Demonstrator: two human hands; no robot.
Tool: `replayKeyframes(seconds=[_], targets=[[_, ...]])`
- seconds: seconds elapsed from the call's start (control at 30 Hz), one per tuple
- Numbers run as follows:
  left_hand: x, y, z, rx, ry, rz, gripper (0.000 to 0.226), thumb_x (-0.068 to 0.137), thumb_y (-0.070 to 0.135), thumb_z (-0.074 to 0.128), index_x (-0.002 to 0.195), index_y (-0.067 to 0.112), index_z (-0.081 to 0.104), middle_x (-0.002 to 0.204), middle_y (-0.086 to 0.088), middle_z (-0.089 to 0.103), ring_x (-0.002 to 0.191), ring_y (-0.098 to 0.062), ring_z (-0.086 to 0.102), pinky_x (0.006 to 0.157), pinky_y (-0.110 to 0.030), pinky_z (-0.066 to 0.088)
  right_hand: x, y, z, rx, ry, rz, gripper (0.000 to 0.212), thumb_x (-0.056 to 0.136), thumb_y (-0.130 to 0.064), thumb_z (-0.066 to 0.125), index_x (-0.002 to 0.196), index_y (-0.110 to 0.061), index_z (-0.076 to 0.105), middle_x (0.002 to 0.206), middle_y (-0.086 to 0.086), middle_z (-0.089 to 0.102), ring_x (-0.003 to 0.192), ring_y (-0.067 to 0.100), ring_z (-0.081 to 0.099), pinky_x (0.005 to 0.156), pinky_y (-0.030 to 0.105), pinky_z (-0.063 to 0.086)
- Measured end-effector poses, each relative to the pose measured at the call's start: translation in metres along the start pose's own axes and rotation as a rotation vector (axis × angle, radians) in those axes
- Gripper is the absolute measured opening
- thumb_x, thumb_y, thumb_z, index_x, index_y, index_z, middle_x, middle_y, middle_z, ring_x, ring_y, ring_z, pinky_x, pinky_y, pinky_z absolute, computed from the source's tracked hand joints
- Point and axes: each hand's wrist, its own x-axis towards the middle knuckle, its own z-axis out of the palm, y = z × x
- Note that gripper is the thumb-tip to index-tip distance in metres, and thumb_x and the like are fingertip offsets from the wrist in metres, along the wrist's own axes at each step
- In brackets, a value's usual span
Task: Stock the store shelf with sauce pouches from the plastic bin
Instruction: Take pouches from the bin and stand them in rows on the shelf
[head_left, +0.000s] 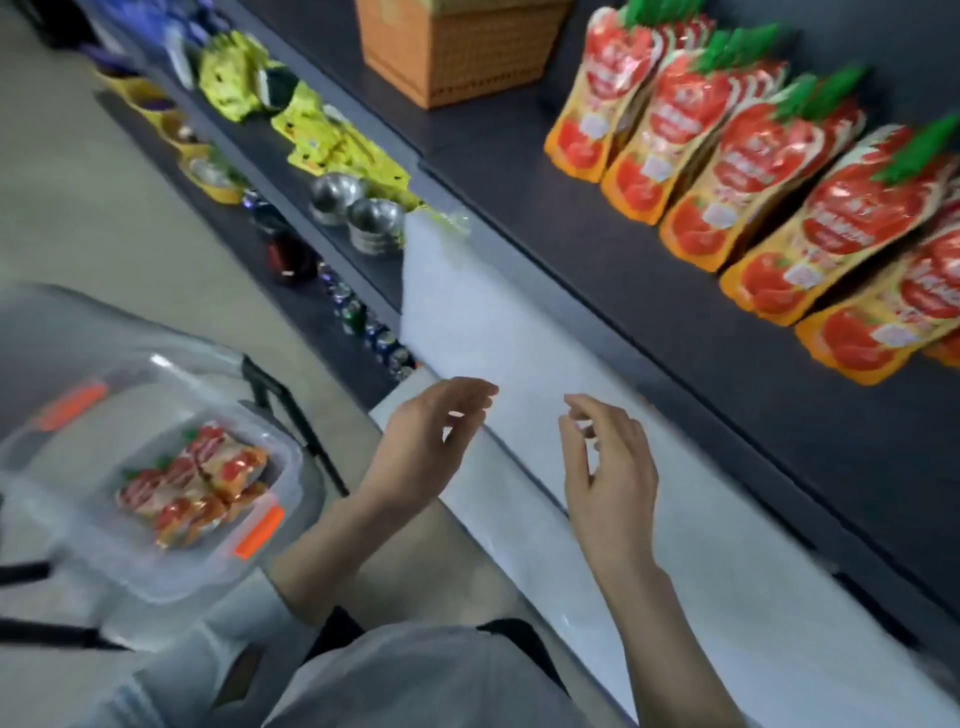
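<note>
Red-and-orange stand-up sauce pouches (727, 171) with green tops are seen upright in rows on the dark grey store shelf (509, 171), to the right of an orange woven basket (457, 47). Several loose pouches (192, 488) of the same kind are seen lying in the clear plastic bin (93, 540) with orange latches, lower left. The left hand (431, 431) and right hand (608, 467) are held empty, fingers loosely curled, above a white ledge (519, 338) in front of the shelf.

Red-and-yellow tomato shelf pouches (769, 171) stand upright in front-to-back rows on the dark shelf (597, 249), green tops up. Bin pouches (192, 483) lie flat, jumbled, in the clear plastic bin (72, 499) with orange latches, low on my left.
</note>
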Motion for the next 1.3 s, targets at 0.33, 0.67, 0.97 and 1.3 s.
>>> replayKeyframes(seconds=[0.33,0.67,0.97,1.3], targets=[[-0.115,-0.17,-0.139,0.083,0.239,-0.568,0.022,0.087,0.023,0.06,0.107,0.032,0.061,0.101,0.02,0.065,0.09,-0.001,0.065,0.079,-0.032,0.056,-0.042,-0.091,0.22,0.066,-0.598,-0.166,0.022,0.096,-0.021,0.058,0.116,-0.015,0.066,0.104,0.001,0.07,0.094,0.02,0.066,0.082,0.033,0.053],[-0.131,-0.306,-0.178,0.086,0.526,-0.973,0.045,0.092,0.016,0.061,0.135,0.025,0.049,0.131,0.007,0.053,0.102,-0.01,0.056,0.086,-0.025,0.047,-0.033,-0.123,0.466,-0.223,-1.21,-0.303,0.049,0.102,-0.024,0.053,0.148,-0.016,0.04,0.143,0.003,0.054,0.132,0.021,0.051,0.107,0.032,0.039],[-0.087,-0.465,-0.191,0.136,0.593,-1.125,0.058,0.093,0.014,0.054,0.146,0.021,0.032,0.145,-0.005,0.042,0.126,-0.027,0.048,0.095,-0.033,0.041,-0.082,-0.099,0.647,-0.461,-1.245,-0.393,0.055,0.102,-0.01,0.038,0.154,-0.008,0.021,0.138,0.02,0.051,0.12,0.034,0.054,0.1,0.044,0.047],[-0.066,-0.561,-0.195,0.266,0.584,-1.439,0.063,0.095,0.031,0.046,0.149,0.02,0.015,0.146,-0.017,0.031,0.128,-0.04,0.037,0.104,-0.05,0.037,-0.097,-0.089,0.66,-0.548,-1.239,-0.361,0.063,0.101,-0.02,0.046,0.156,-0.02,0.017,0.131,0.02,0.047,0.115,0.037,0.054,0.1,0.045,0.047]])
